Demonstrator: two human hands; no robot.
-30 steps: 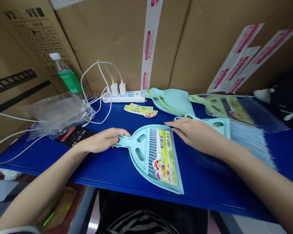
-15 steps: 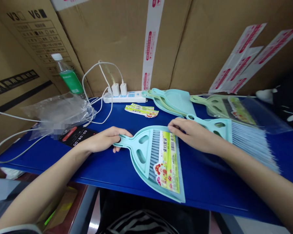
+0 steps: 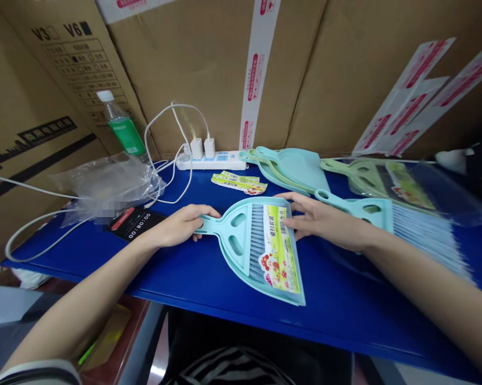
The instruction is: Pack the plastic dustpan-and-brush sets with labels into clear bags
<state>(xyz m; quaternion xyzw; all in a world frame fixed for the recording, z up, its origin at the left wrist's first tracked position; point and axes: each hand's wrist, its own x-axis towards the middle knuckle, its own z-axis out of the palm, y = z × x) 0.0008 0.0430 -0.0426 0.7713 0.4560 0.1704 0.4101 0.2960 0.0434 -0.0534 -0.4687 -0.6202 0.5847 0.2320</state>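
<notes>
A light teal dustpan (image 3: 241,271) has a matching hand brush (image 3: 241,235) nested in it, with grey-blue bristles pointing right. Across the bristles lies a printed label card (image 3: 281,248). My left hand (image 3: 184,223) is wrapped round the two stacked handles. At the upper right edge, my right hand (image 3: 311,216) grips the dustpan rim and the card's edge, thumb on top; some fingers are hidden behind. Just right of that hand, partly under my forearm, lies another teal brush (image 3: 371,213).
Several dustpans (image 3: 297,166) are stacked at the back, beside a bagged green brush set (image 3: 365,176). Loose label cards (image 3: 238,183), a power strip (image 3: 212,162) with white cables, a phone (image 3: 134,223), a crumpled plastic bag (image 3: 104,179) and a bottle (image 3: 124,131) lie leftward.
The dustpan's front edge has risen and tilted slightly. My right hand has shifted from resting fingertips on the top corner to gripping the right edge. The camera view has swung slightly left.
</notes>
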